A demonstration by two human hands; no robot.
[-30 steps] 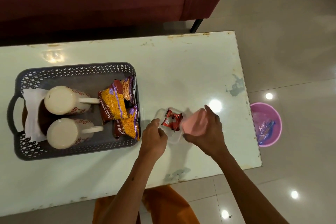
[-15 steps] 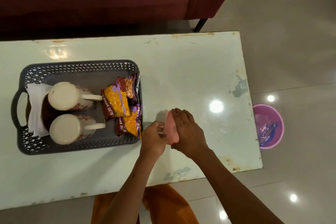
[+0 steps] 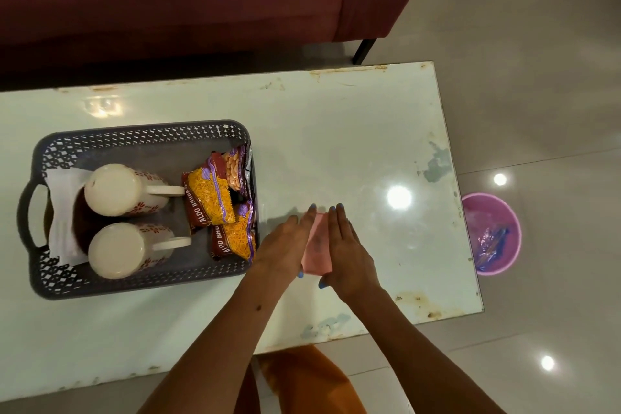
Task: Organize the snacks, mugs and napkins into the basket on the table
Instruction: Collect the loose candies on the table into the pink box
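Your hands have flattened since a moment ago: the left hand (image 3: pixel 285 245) and right hand (image 3: pixel 349 252) now press straight-fingered against a pink box (image 3: pixel 317 245). It sits on the desk (image 3: pixel 336 131), just beside the basket (image 3: pixel 141 138).

Dim, soft overhead light; glare spots on glossy table (image 3: pixel 336 144).

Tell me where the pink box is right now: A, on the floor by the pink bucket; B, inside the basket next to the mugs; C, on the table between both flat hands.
C: the pink box sits on the table, pressed between the left hand and right hand, outside the basket.
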